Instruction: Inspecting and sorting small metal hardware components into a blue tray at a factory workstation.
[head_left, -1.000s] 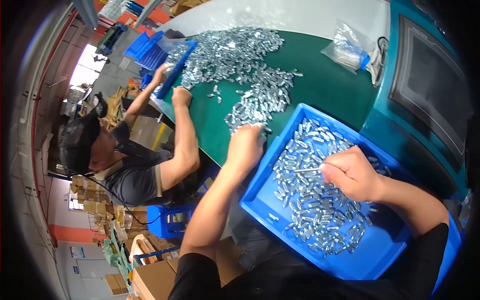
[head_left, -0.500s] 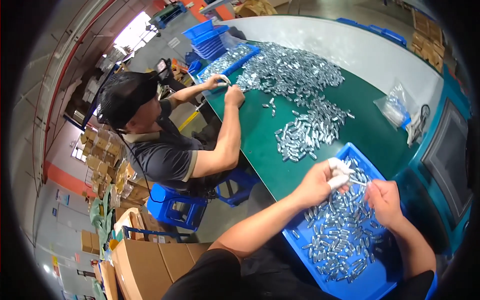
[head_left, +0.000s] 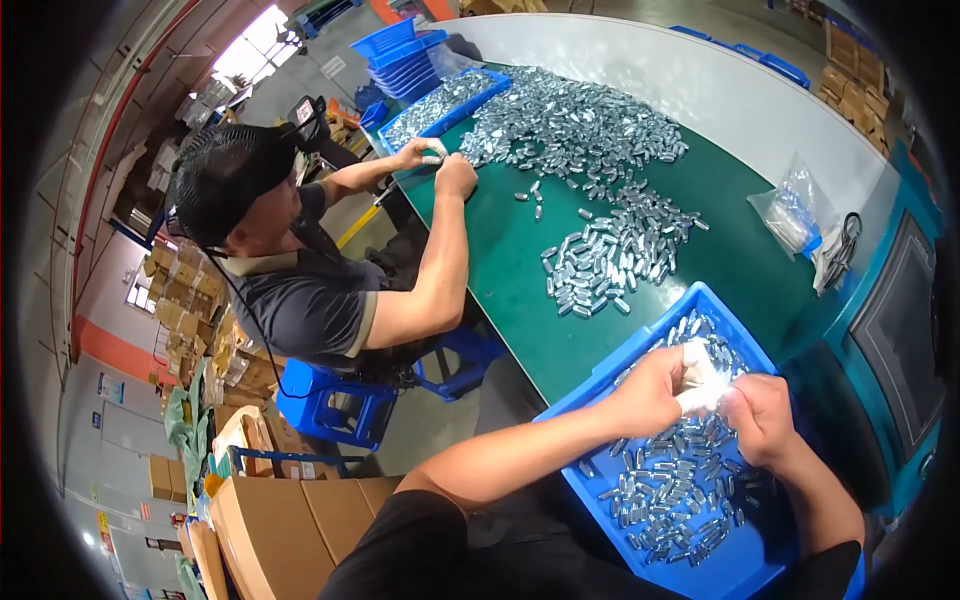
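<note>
My left hand [head_left: 652, 392], its thumb and fingertips wrapped in white covers, is closed in a pinch over a blue plastic bin [head_left: 583, 500]. Against those fingertips presses my right hand [head_left: 762, 418], with bare thumb and fingers also pinched together. Whatever lies between the two hands is hidden by the fingers. Beneath them, many small shiny metal cylinders [head_left: 665, 490] lie loose in the bin. More of the same cylinders form a small heap [head_left: 605, 262] on the green tabletop [head_left: 510, 290], just beyond the bin.
A large pile of cylinders [head_left: 570, 120] covers the far tabletop. At left, a co-worker [head_left: 300, 270] sits handling small parts beside a filled blue tray [head_left: 440, 108] and stacked blue baskets [head_left: 405, 65]. A plastic bag [head_left: 795, 215] and a teal machine with a dark panel [head_left: 900, 290] stand right.
My hands have come together; the thin metal piece seen between them earlier is now hidden by the fingers. The view has shifted slightly.
</note>
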